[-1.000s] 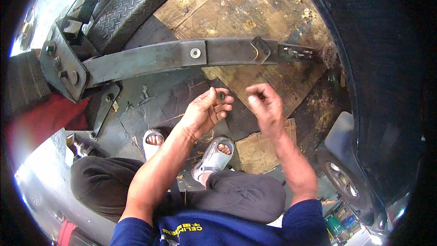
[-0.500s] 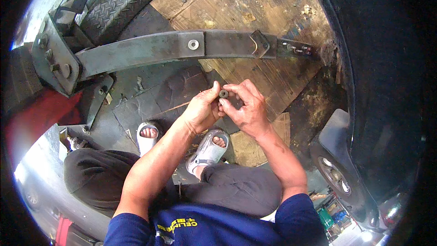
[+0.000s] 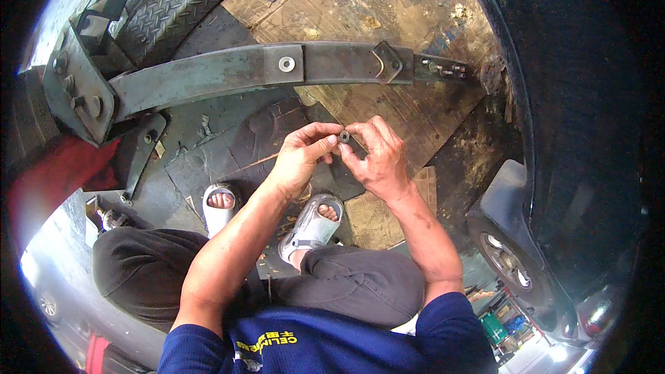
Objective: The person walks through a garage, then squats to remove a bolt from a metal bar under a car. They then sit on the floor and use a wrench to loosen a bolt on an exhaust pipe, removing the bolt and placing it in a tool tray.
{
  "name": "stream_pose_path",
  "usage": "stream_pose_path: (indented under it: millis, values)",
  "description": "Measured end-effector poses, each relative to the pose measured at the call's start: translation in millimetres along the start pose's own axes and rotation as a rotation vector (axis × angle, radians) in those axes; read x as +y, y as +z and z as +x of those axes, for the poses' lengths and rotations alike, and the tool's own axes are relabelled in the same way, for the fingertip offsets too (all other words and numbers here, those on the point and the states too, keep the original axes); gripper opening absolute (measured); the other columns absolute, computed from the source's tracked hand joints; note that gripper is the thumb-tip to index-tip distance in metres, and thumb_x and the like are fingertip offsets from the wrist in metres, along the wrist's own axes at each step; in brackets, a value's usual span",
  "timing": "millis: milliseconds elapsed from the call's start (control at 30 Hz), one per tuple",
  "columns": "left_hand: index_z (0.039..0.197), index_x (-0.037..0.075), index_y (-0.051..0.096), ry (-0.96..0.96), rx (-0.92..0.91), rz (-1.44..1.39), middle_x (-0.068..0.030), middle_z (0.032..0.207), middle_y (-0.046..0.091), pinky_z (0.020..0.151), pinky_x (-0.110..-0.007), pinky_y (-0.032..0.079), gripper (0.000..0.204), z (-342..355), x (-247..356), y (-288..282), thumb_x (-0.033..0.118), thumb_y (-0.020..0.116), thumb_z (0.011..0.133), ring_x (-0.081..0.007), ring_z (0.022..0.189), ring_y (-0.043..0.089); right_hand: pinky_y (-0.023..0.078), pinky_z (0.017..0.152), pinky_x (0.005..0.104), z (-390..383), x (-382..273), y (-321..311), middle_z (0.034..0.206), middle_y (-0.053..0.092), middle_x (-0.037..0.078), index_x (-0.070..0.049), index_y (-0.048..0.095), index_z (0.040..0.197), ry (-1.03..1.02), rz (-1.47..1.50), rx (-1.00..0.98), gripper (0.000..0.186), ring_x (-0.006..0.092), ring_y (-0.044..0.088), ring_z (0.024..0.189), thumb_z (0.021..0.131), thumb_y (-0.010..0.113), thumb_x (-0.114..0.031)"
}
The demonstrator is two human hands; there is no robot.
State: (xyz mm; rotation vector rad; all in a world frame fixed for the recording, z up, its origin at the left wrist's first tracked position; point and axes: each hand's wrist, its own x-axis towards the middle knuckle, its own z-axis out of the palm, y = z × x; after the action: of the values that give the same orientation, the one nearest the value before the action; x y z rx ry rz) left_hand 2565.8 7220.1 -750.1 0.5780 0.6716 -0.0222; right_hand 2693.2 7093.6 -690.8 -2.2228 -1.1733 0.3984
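A small dark metal ring with a hole through it, like a nut [image 3: 343, 136], is pinched between the fingertips of both hands. My left hand [image 3: 299, 158] holds it from the left with thumb and forefinger. From the right, my right hand [image 3: 379, 161] grips it in the same way, its other fingers curled. Whether the hole is threaded is too small to tell. Beyond my hands lies a long steel arm [image 3: 197, 75], with a pale washer [image 3: 287, 64] on its top face. Farther right on the arm sit an angled metal plate [image 3: 388, 62] and several small bolts [image 3: 443, 68].
Flattened cardboard [image 3: 409, 118] covers part of the stained floor. A bracket with bolts [image 3: 82, 90] joins the arm at the left, near a red part [image 3: 59, 176]. A dark vehicle body [image 3: 589, 131] with a wheel [image 3: 509, 261] stands close on the right. My sandalled feet are below.
My left forefinger has come over the top, and my left thumb has dropped lower beside the nut. The nut has turned slightly between the fingertips. The whole view has shifted a little.
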Motion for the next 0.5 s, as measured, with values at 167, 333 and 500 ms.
stream_pose_path:
  millis: [167,333,500]
  values:
    - [0.120,0.002,0.069,0.011,-0.010,-0.025,-0.0029,0.099,0.070,0.074,-0.026,0.050,0.024,-1.2,-2.4,-2.0,0.008,0.068,0.096,-0.0110,0.081,0.062,0.052,0.066,0.0421,-2.6,-2.5,1.5,0.089,0.062,0.013,-0.005,0.067,0.102,0.085,0.090,-0.021,0.030,0.0322,0.064,0.077,0.078,0.082,-0.016]
    - [0.118,0.002,0.070,-0.042,0.003,-0.108,-0.0024,0.097,0.072,0.071,-0.025,0.049,0.024,-2.1,-0.9,-2.7,0.011,0.070,0.096,-0.0109,0.082,0.066,0.052,0.063,0.0401,-4.3,-2.8,3.7,0.087,0.061,0.012,-0.006,0.068,0.102,0.095,0.117,-0.015,0.030,0.0287,0.063,0.073,0.079,0.083,-0.018]
    - [0.119,0.003,0.070,-0.094,-0.040,-0.110,-0.0034,0.099,0.073,0.071,-0.026,0.049,0.025,-3.2,-2.1,-5.1,0.013,0.070,0.096,-0.0118,0.082,0.067,0.052,0.063,0.0397,-6.5,-3.0,4.9,0.087,0.061,0.011,-0.006,0.068,0.101,0.107,0.126,-0.011,0.030,0.0271,0.063,0.073,0.079,0.083,-0.018]
